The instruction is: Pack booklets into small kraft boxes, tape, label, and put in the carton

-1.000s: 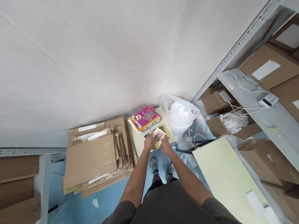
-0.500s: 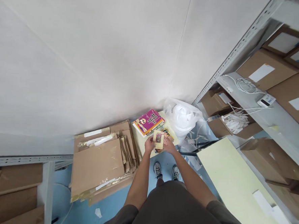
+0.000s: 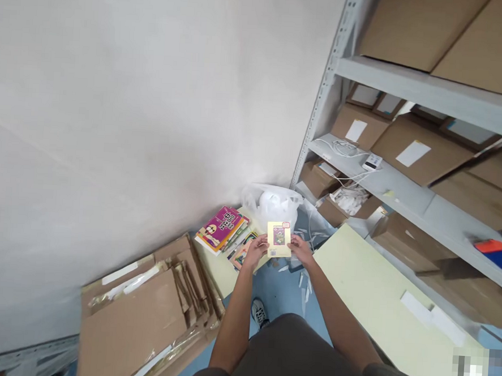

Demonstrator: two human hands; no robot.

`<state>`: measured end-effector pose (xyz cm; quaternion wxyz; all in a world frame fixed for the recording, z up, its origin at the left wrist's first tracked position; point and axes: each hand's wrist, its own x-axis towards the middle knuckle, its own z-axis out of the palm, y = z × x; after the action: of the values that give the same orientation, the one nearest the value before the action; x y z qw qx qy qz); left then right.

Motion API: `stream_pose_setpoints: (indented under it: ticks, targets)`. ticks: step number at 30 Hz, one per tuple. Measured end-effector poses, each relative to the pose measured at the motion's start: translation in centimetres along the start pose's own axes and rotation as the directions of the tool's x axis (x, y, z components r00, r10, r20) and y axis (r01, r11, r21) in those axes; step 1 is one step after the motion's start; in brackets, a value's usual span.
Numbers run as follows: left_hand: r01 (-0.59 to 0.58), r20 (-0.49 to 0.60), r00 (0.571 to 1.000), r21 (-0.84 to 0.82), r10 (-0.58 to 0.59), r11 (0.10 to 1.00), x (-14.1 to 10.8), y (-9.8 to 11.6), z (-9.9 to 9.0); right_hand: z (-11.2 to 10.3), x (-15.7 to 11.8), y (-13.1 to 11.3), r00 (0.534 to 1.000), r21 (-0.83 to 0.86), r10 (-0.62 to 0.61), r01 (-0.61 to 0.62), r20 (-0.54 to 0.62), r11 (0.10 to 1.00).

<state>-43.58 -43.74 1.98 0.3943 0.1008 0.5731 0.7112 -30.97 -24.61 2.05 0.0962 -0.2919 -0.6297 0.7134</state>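
A small cream-coloured book [image 3: 278, 239] with a dark picture on its cover is held up between both hands. My left hand [image 3: 255, 250] grips its left edge, and my right hand [image 3: 300, 249] grips the right edge. Just left of my left hand, a purple book [image 3: 222, 227] tops a pile of books on a pale yellow surface [image 3: 212, 268]. More colourful books, one with an orange-pink cover [image 3: 242, 252], lie partly behind my left hand.
Flattened cardboard [image 3: 141, 317] is stacked at the lower left. A white plastic bag [image 3: 277, 206] stands behind the book. On the right are a pale yellow board [image 3: 368, 286] and a metal shelf [image 3: 404, 180] with boxes. Paper scraps litter the blue floor [image 3: 274, 286].
The view has turned to the right, showing more of the shelf. The book has moved away from above the pile to the right, still in both hands, and faces the camera more fully.
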Motion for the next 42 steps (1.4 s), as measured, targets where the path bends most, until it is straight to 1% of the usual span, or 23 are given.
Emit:
stream_pose_setpoints:
  ticks: [3, 7, 11, 15, 19, 21, 23, 25, 26, 27, 29, 30, 31, 32, 34, 35, 36, 37, 38, 39, 40, 41, 42]
  targets:
    - [0.018, 0.1, 0.995, 0.027, -0.02, 0.999, 1.2, 0.1, 5.7, -5.7, -3.2, -1.8, 0.996, 0.095, -0.011, 0.019, -0.085, 0.995]
    - [0.043, 0.186, 0.981, 0.088, -0.059, 0.995, 1.8, -1.1, 14.7, -13.8, -8.7, -3.1, 0.979, 0.145, -0.019, 0.05, -0.205, 0.988]
    - [0.076, 0.285, 0.952, 0.131, -0.111, 0.988, 1.4, -3.3, 23.9, -21.6, -14.4, -2.6, 0.947, 0.186, -0.024, 0.088, -0.32, 0.979]
    - [0.1, 0.371, 0.911, 0.22, -0.178, 0.97, 0.8, -6.1, 32.4, -28.8, -19.7, -1.4, 0.897, 0.215, -0.013, 0.12, -0.442, 0.969]
    - [0.081, 0.455, 0.864, 0.292, -0.214, 0.953, 0.2, -8.8, 40.5, -34.8, -24.4, -1.0, 0.839, 0.249, -0.014, 0.177, -0.545, 0.952]
    - [0.071, 0.495, 0.838, 0.32, -0.231, 0.945, -0.1, -9.9, 44.0, -37.2, -26.5, -1.1, 0.808, 0.274, -0.008, 0.209, -0.589, 0.939]
    - [0.054, 0.531, 0.811, 0.35, -0.245, 0.935, -0.3, -10.7, 47.0, -39.0, -28.1, -1.2, 0.785, 0.29, -0.006, 0.236, -0.62, 0.928]
    - [0.02, 0.567, 0.784, 0.385, -0.253, 0.923, -0.2, -11.2, 49.1, -40.1, -29.2, -1.2, 0.767, 0.296, -0.011, 0.26, -0.642, 0.919]
    - [-0.01, 0.577, 0.778, 0.406, -0.248, 0.914, -0.1, -11.3, 49.9, -40.5, -29.6, -1.2, 0.755, 0.296, -0.017, 0.277, -0.655, 0.914]
    - [-0.058, 0.577, 0.785, 0.43, -0.225, 0.901, 0.1, -11.3, 50.6, -40.7, -29.7, -1.1, 0.744, 0.296, -0.023, 0.293, -0.668, 0.909]
    - [-0.203, 0.553, 0.825, 0.477, -0.113, 0.855, 0.5, -11.0, 51.6, -40.9, -29.7, -1.1, 0.716, 0.29, -0.033, 0.324, -0.697, 0.901]
    - [-0.283, 0.547, 0.836, 0.494, -0.041, 0.822, 0.7, -10.9, 52.0, -41.0, -29.4, -1.2, 0.702, 0.283, -0.038, 0.335, -0.711, 0.899]
    - [-0.352, 0.557, 0.831, 0.502, 0.016, 0.79, 0.8, -10.6, 52.4, -40.9, -29.0, -1.3, 0.689, 0.274, -0.044, 0.344, -0.723, 0.898]
    - [-0.403, 0.587, 0.809, 0.497, 0.044, 0.768, 0.8, -10.4, 52.7, -40.7, -28.5, -1.5, 0.676, 0.262, -0.052, 0.353, -0.735, 0.898]
    - [-0.449, 0.691, 0.723, 0.45, 0.018, 0.772, 0.8, -10.0, 53.3, -40.1, -27.1, -2.2, 0.663, 0.215, -0.1, 0.378, -0.742, 0.901]
    - [-0.445, 0.739, 0.673, 0.417, -0.011, 0.793, 0.8, -9.8, 53.5, -39.6, -26.3, -2.6, 0.664, 0.178, -0.146, 0.394, -0.733, 0.902]
    - [-0.427, 0.772, 0.635, 0.386, -0.033, 0.818, 0.9, -9.6, 53.7, -39.2, -25.4, -3.0, 0.668, 0.129, -0.201, 0.411, -0.717, 0.903]
    - [-0.399, 0.789, 0.612, 0.361, -0.047, 0.843, 1.1, -9.3, 53.8, -38.7, -24.5, -3.4, 0.674, 0.075, -0.259, 0.423, -0.692, 0.903]
    - [-0.364, 0.793, 0.606, 0.341, -0.058, 0.867, 1.4, -9.0, 53.8, -38.3, -23.6, -3.8, 0.68, 0.019, -0.308, 0.428, -0.665, 0.904]
    - [-0.324, 0.788, 0.612, 0.324, -0.064, 0.889, 2.0, -8.6, 53.7, -38.0, -22.7, -4.1, 0.682, -0.033, -0.341, 0.422, -0.647, 0.906]
    - [-0.281, 0.782, 0.62, 0.303, -0.069, 0.91, 2.7, -8.0, 53.5, -37.9, -22.0, -4.4, 0.671, -0.078, -0.351, 0.402, -0.653, 0.912]
    - [-0.238, 0.777, 0.625, 0.278, -0.073, 0.931, 3.5, -7.4, 53.3, -37.9, -21.5, -4.6, 0.643, -0.111, -0.34, 0.368, -0.686, 0.923]
    - [-0.191, 0.778, 0.623, 0.252, -0.081, 0.949, 4.4, -6.7, 52.9, -38.0, -21.1, -4.8, 0.594, -0.129, -0.309, 0.326, -0.742, 0.937]
